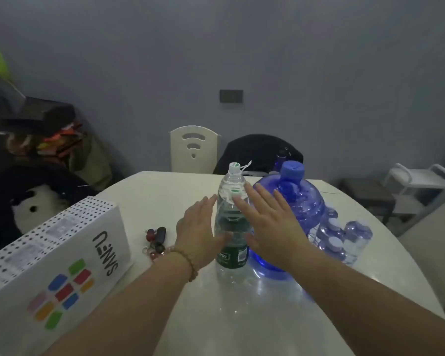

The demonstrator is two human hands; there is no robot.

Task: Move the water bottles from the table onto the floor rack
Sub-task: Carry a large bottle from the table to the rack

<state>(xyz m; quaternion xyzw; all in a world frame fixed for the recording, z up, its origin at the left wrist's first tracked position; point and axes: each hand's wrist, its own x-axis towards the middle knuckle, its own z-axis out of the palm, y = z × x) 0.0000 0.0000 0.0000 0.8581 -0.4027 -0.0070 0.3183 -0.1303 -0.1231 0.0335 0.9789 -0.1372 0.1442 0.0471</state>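
both open hands [201,232] flank the clear bottle [231,217], seemingly just touching

Both forearms are bare, with no sleeves showing anywhere along their visible length. The left hand [198,232] has a bracelet [188,263] of small round beads, tan to pale pink, strung in a single loop around the wrist. The right hand [270,227] wears no ring, watch or band, and its wrist is uncovered.
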